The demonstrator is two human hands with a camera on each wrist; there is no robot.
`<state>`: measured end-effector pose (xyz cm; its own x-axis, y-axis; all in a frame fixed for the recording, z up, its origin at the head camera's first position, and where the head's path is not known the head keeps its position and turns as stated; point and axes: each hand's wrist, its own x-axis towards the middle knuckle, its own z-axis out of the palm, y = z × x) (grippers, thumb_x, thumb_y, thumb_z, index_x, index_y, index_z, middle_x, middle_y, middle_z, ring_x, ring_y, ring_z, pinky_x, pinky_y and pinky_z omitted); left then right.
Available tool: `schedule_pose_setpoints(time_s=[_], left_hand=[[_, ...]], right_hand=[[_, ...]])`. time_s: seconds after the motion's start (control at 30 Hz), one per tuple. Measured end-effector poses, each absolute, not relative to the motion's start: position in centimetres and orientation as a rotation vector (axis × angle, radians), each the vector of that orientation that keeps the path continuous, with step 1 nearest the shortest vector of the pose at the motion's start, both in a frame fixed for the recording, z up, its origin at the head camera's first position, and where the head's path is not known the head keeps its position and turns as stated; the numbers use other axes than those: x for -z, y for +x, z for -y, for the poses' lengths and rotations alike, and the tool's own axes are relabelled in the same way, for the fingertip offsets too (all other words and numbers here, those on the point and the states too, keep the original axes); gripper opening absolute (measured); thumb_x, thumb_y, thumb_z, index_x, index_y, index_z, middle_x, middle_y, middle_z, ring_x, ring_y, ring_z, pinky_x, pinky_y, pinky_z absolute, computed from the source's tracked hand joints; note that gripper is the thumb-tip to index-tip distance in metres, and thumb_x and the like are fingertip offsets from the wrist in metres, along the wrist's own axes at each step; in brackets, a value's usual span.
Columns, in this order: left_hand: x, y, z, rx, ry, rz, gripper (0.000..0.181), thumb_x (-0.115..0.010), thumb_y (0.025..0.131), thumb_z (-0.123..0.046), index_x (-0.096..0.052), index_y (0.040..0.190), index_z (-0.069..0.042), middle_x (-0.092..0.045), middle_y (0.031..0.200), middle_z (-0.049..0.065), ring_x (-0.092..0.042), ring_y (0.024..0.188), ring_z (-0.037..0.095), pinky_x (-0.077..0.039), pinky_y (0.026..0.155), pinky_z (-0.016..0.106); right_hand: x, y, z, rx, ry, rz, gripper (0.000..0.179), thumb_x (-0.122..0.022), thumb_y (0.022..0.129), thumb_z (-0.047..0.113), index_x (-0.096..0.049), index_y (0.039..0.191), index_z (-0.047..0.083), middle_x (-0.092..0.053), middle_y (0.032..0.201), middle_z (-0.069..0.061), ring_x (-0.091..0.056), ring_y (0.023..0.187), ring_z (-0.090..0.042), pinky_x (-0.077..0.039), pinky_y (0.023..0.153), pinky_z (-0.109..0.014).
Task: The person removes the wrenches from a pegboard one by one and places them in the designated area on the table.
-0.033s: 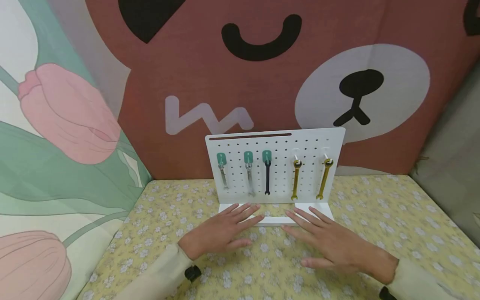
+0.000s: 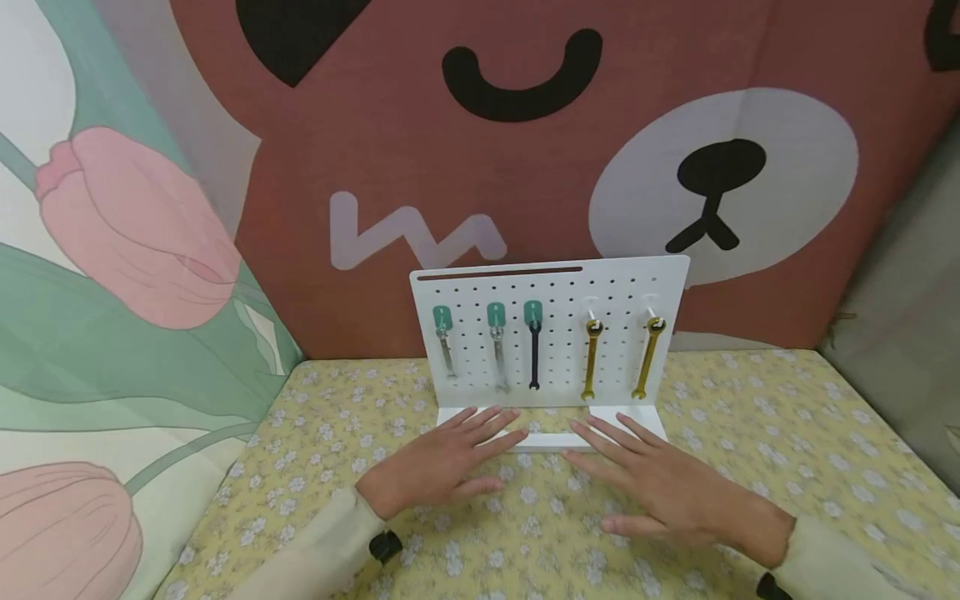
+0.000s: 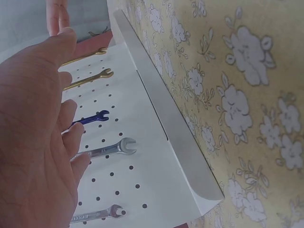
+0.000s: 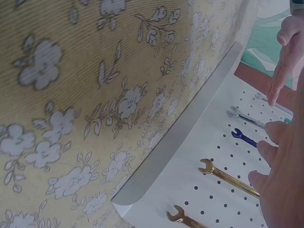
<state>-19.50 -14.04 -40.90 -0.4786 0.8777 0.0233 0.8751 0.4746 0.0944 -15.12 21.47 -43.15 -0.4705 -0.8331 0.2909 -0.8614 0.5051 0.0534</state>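
Both hands are held out palm down, fingers straight and spread, holding nothing. My left hand [image 2: 447, 462] is in front of the left part of a white pegboard [image 2: 562, 350]; my right hand [image 2: 667, 483] is in front of its right part. Whether either touches the board's base [image 2: 543, 442] cannot be told. Five wrenches would be too exact, so: several wrenches hang in a row. Two silver wrenches [image 3: 114, 148] and a dark blue wrench [image 4: 244, 137] hang from green hooks [image 2: 533, 312]. Two gold wrenches [image 4: 228, 178] hang from pale hooks at the right.
A yellow floral cloth [image 2: 525, 533] covers the table. Behind the pegboard stands a brown printed backdrop [image 2: 360, 308], with a tulip-printed curtain [image 2: 142, 233] at the left and a grey curtain [image 2: 900, 275] at the right.
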Motion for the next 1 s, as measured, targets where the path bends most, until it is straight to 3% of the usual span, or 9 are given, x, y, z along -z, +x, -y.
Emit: schedule_pose_setpoints(time_s=[0.37,0.63,0.83,1.0], left_hand=[[40.8,-19.3,14.2,-0.123,1.602,-2.713,0.069,-0.048,0.109,-0.047,-0.021,0.166,-0.020,-0.012,0.171,0.006,-0.012,0.156,0.021,-0.014,0.124,0.046],[40.5,-19.1,14.5,-0.170,1.614,-2.744,0.070,-0.051,0.108,-0.044,-0.019,0.166,-0.022,-0.012,0.171,0.007,-0.017,0.155,0.028,-0.017,0.123,0.050],[40.1,-19.4,14.9,-0.158,1.572,-2.772,0.070,-0.047,0.109,-0.047,-0.012,0.167,-0.026,-0.008,0.172,0.005,-0.011,0.156,0.023,-0.015,0.124,0.048],[39.7,-19.7,15.1,-0.259,1.516,-2.779,0.070,-0.049,0.109,-0.044,-0.016,0.167,-0.026,-0.007,0.172,0.002,-0.006,0.156,0.017,-0.012,0.124,0.046]], right_hand=[[42.2,-14.7,-21.7,-0.149,1.372,2.472,0.088,-0.070,0.095,0.048,-0.026,0.165,0.020,-0.018,0.170,-0.012,-0.027,0.151,-0.034,0.003,0.124,-0.040],[40.8,-14.7,-22.5,-0.095,1.340,2.465,0.084,-0.063,0.099,0.052,-0.025,0.165,0.017,-0.016,0.170,-0.014,-0.022,0.153,-0.033,-0.001,0.124,-0.042],[40.4,-14.8,-22.9,-0.116,1.314,2.448,0.083,-0.064,0.098,0.051,-0.030,0.163,0.013,-0.019,0.169,-0.016,-0.023,0.152,-0.035,-0.003,0.124,-0.041],[39.6,-15.1,-23.5,-0.109,1.240,2.450,0.075,-0.056,0.104,0.051,-0.030,0.164,0.015,-0.025,0.167,-0.013,-0.022,0.153,-0.030,-0.001,0.124,-0.036]])
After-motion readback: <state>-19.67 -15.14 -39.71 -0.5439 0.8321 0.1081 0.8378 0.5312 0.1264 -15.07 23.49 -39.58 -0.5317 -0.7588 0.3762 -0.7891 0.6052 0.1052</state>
